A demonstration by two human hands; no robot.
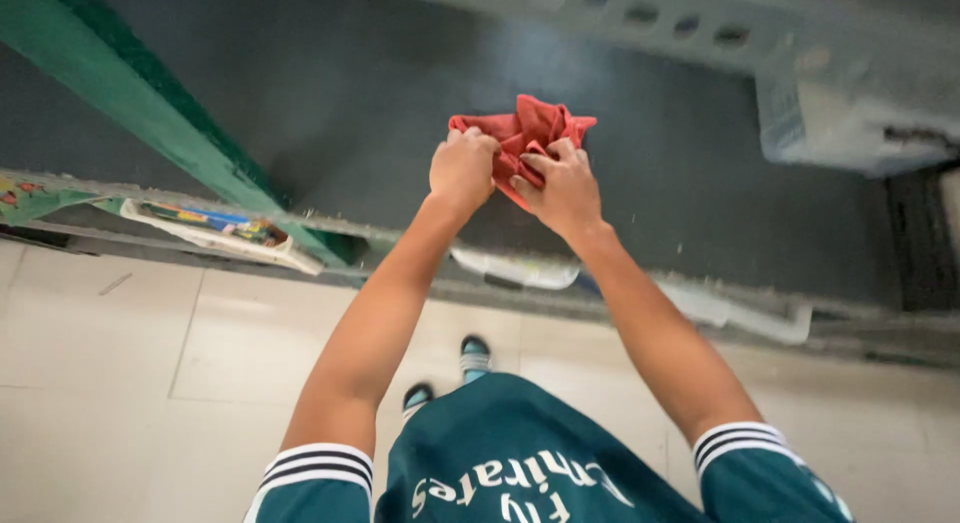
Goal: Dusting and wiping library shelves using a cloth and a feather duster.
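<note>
So from the head cam I'm looking straight down past my own arms. Both hands are bunched around a red cloth (525, 135), held out over a dark grey surface (330, 103) that looks like a shelf or counter top. My left hand (463, 169) is clenched into a fist on the left part of the cloth, fingers curled tight over a fold. My right hand (563, 188) is gripping the lower right part, fingers pressed into the fabric and thumb on top. The two hands are just beside each other, nearly touching, with the cloth scrunched up between and above them, so it's crumpled rather than spread flat. I can't tell if the cloth touches the grey surface or is held just over it.

A green metal bar (150, 118) runs diagonally on the left. Below it, at the edge of the surface, there's some colourful printed paper (215, 228) tucked in. Top right there's a pale plastic crate (850, 123). Down below is a light tiled floor (120, 363), and my feet in teal socks (474, 355) show between my arms.
</note>
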